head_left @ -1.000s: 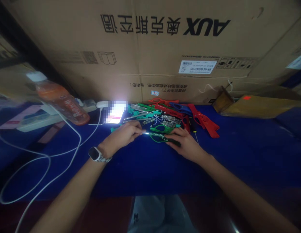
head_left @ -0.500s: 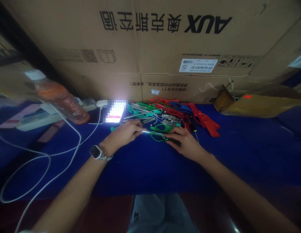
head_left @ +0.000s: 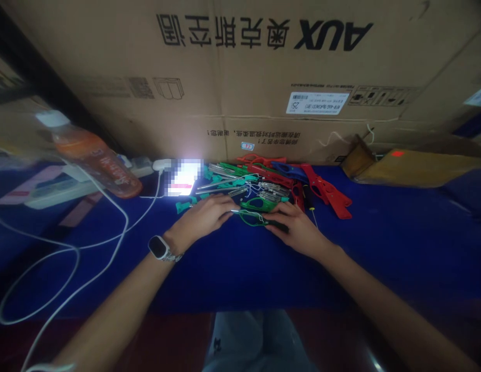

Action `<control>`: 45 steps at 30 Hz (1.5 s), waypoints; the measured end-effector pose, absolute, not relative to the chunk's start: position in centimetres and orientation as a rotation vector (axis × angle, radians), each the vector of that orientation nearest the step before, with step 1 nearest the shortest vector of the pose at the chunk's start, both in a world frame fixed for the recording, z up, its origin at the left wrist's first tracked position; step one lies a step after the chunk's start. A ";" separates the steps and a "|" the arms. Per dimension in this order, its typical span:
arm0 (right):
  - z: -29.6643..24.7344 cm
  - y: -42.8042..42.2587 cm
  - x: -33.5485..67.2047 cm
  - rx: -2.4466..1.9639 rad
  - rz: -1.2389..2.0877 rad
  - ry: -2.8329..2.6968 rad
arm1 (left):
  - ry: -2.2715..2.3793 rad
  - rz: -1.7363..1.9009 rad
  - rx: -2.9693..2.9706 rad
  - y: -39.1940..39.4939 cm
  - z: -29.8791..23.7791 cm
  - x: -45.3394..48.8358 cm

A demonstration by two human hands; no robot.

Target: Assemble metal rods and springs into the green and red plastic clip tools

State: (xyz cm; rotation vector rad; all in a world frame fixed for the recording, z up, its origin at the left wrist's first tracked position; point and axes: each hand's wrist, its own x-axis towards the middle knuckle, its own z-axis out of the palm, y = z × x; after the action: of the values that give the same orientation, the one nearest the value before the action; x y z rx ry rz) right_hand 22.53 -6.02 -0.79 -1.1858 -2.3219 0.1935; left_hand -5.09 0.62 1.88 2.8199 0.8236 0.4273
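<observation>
Left hand (head_left: 207,217) has shifted slightly rightward along the metal rod (head_left: 235,211), so its fingertips sit closer to the green casing (head_left: 251,224); the right hand (head_left: 297,227) is nearly where it was. Between the two hands, the casing lies with its long axis running left to right, a little lower at the right. Its right end is gripped by the right fingers, the nearer hand, while the left thumb and fingers pinch the rod at the opposite end. Loose casings (head_left: 321,188) lie just beyond on the blue table (head_left: 233,274). At far left, a bottle (head_left: 96,160) holds orange liquid; at right, the yellow packet's (head_left: 419,168) contents cannot be made out.
</observation>
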 end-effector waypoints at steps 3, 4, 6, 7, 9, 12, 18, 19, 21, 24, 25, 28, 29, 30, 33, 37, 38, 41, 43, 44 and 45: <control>-0.8 -6.0 22.5 -1.186 0.204 -2.326 | 0.797 0.425 2.804 1.0 1.7 -5.2; -0.8 -6.0 22.5 -1.185 0.204 -2.327 | 0.792 0.425 2.801 1.0 1.7 -5.3; -0.8 -6.0 22.6 -1.186 0.198 -2.326 | 0.772 0.433 2.802 1.2 1.6 -5.3; -0.8 -6.0 22.6 -1.187 0.192 -2.323 | 0.757 0.442 2.806 1.2 1.6 -5.3; -0.9 -6.0 22.6 -1.187 0.184 -2.315 | 0.738 0.459 2.810 1.2 1.6 -5.4; -0.9 -6.0 22.6 -1.182 0.182 -2.302 | 0.763 0.462 2.796 1.2 1.7 -5.4; -0.9 -6.0 22.5 -1.194 0.201 -2.301 | 0.800 0.462 2.766 1.1 1.6 -5.5; -0.9 -6.0 22.5 -1.196 0.202 -2.301 | 0.798 0.472 2.763 1.0 1.6 -5.5; -0.9 -6.0 22.5 -1.197 0.201 -2.300 | 0.797 0.487 2.755 0.8 1.6 -5.5; -0.9 -6.0 22.5 -1.191 0.198 -2.299 | 0.805 0.489 2.746 0.8 1.5 -5.5; -0.9 -6.0 22.5 -1.188 0.198 -2.297 | 0.804 0.492 2.740 0.9 1.5 -5.6; -0.9 -5.9 22.6 -1.182 0.202 -2.298 | 0.783 0.524 2.697 1.1 1.4 -5.7; -0.9 -5.9 22.6 -1.182 0.204 -2.302 | 0.775 0.535 2.683 1.2 1.3 -5.7; -0.8 -5.9 22.6 -1.184 0.206 -2.305 | 0.769 0.542 2.673 1.2 1.3 -5.6; -0.8 -6.0 22.6 -1.188 0.213 -2.309 | 0.759 0.544 2.658 1.2 1.2 -5.5; -0.7 -6.0 22.6 -1.190 0.219 -2.307 | 0.743 0.548 2.649 1.1 1.1 -5.4; -0.7 -6.0 22.6 -1.190 0.215 -2.305 | 0.740 0.544 2.650 1.1 1.1 -5.4; -0.7 -6.0 22.6 -1.190 0.212 -2.304 | 0.737 0.541 2.653 1.0 1.3 -5.4; -0.7 -6.0 22.7 -1.191 0.219 -2.306 | 0.734 0.541 2.652 1.0 1.3 -5.4; -0.6 -6.0 22.6 -1.192 0.225 -2.308 | 0.733 0.540 2.652 1.0 1.4 -5.3; -0.6 -6.0 22.6 -1.194 0.227 -2.308 | 0.734 0.537 2.654 0.9 1.4 -5.3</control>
State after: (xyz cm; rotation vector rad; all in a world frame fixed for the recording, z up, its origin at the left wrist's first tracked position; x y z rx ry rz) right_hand 22.64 -6.01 -0.60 -1.1943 -2.3079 0.2269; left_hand -5.30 0.94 1.42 2.6535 0.7340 0.5372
